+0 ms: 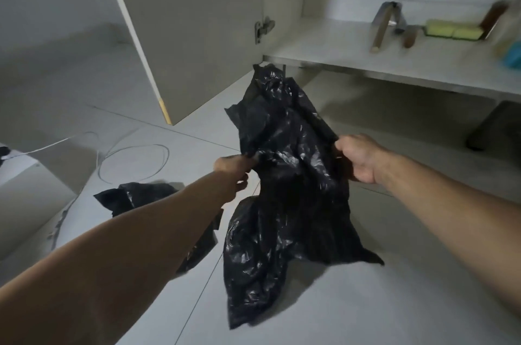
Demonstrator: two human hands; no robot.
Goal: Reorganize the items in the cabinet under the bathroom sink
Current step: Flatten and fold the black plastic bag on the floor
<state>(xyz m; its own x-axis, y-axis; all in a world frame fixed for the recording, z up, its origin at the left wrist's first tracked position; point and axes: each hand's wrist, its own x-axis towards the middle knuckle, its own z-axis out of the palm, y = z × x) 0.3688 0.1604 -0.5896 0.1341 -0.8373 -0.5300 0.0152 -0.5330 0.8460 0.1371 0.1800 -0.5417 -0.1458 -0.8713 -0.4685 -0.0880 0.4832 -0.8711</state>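
Both hands hold one crumpled black plastic bag (pixel 287 175) up in front of the open cabinet. The left hand (pixel 232 168) pinches the bag's left edge, fingers curled tight round a fold of the plastic. The right hand (pixel 359 160) grips the opposite edge, fingers closed into the film and thumb hidden behind it. The bag hangs between them, its upper part rising toward the cabinet's front edge and its lower corners trailing down over the floor; whether they touch the tiles I cannot tell.

The floor (pixel 366 302) is pale grey tile with thin grout lines. A second black plastic bag (pixel 135 195) lies crumpled on it, partly hidden under the left forearm. Farther left, a thin white cable (pixel 132 158) loops loosely on the tiles.

The cabinet door (pixel 186 34) stands swung open to the left, its hinge (pixel 263 27) showing on the inner side. The cabinet shelf (pixel 338 51) carries a metal tool with a wooden handle (pixel 383 24), a yellow sponge (pixel 454 30) just beside it, and blurred items at the far right, one of them blue (pixel 513 57).
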